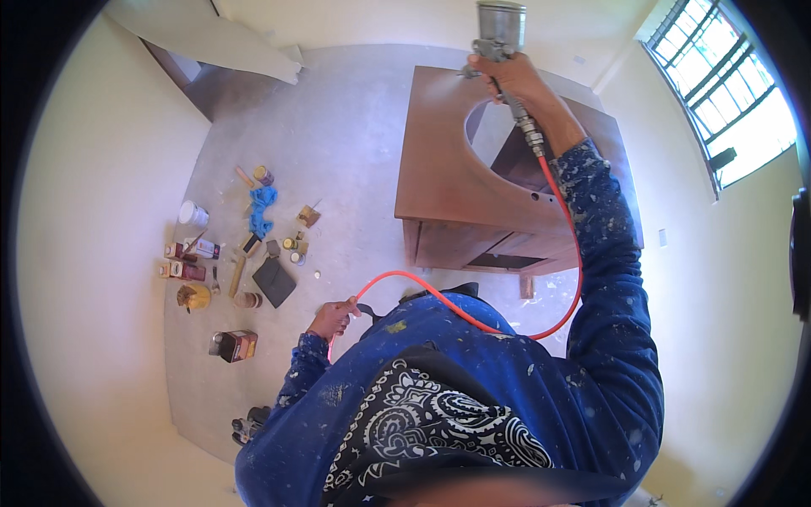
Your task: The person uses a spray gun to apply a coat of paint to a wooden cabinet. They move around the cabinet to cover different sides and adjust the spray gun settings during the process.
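My right hand (517, 80) is raised at the top and wrapped round the handle of a metal paint spray gun (501, 27) with a silver cup on top. Its nozzle points left over the far part of a reddish-brown wooden vanity cabinet (439, 160), where a faint pale mist hangs. From the gun's handle a red air hose (439, 297) loops down past my sleeve and across my front. My left hand (334, 318), low at the left, is closed round that hose. A large round cut-out (498, 139) opens in the cabinet top.
On the grey floor (338, 110) at the left lie several paint cans, bottles, brushes and a blue cloth (262, 209). A dark flat piece (274, 281) and a dark rectangular can (235, 346) are nearer me. A barred window (726, 80) is at the right.
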### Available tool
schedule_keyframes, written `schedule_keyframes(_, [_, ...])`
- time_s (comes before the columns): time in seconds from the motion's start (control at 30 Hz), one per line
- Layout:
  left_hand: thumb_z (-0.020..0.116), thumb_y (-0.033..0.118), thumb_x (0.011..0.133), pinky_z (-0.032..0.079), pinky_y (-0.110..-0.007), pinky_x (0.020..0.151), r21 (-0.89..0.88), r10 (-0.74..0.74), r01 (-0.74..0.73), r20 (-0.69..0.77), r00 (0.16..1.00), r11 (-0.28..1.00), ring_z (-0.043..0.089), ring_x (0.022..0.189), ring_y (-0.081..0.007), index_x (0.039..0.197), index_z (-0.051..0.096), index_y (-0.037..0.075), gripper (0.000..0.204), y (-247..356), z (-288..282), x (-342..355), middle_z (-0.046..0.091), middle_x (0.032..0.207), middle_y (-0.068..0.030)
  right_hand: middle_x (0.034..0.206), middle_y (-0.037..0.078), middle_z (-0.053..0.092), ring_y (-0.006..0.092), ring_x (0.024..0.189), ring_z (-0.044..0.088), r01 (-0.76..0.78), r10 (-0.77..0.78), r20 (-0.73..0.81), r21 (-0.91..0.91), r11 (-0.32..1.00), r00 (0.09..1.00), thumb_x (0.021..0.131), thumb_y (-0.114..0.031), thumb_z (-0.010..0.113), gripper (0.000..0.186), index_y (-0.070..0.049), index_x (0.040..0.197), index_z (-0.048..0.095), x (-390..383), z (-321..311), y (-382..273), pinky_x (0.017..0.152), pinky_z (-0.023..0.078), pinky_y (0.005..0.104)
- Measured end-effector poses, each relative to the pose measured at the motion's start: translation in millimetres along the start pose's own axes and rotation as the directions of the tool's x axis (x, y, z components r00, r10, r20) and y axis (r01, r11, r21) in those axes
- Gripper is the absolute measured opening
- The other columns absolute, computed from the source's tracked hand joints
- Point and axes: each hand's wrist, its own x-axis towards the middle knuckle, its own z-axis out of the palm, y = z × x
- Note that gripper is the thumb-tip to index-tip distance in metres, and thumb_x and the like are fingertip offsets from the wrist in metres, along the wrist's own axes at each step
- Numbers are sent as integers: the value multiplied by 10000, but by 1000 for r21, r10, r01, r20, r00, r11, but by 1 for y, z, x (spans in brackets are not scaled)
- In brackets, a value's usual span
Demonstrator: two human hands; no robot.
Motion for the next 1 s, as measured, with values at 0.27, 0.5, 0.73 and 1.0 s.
schedule_keyframes(0.27, [607,583,938,243,-256,427,-70,-23,17,-93,995,997,290,436,-62,856,672,42,550,-49,20,-49,323,532,73,609,-21,523,77,483,520,47,-47,40,4,999,998,850,-398,796,376,-61,845,628,-28,-31,12,402,437,253])
schedule_keyframes(0.5, [540,549,990,237,-253,379,-67,-82,74,-133,988,995,282,397,-60,904,641,22,543,-72,35,-92,332,519,68,603,-31,478,56,450,464,13,-46,-140,-229,973,989,824,-415,815,409,-69,811,597,-57,-55,18,388,386,230])
schedule_keyframes(0.73, [571,567,967,247,-240,385,-63,-46,37,-147,988,997,272,407,-45,906,623,21,551,-67,31,-102,309,525,80,620,-31,491,58,509,503,145,-145,103,-2,989,984,890,-406,751,376,-59,871,609,-102,-6,4,422,406,237])
schedule_keyframes(1.0, [601,584,943,253,-230,403,-53,35,-42,-130,991,998,290,414,-42,836,653,35,562,-77,-15,-105,335,520,80,620,-9,483,88,467,445,47,-60,-66,-193,980,996,834,-437,775,430,-42,867,611,-134,-14,-23,406,377,260])
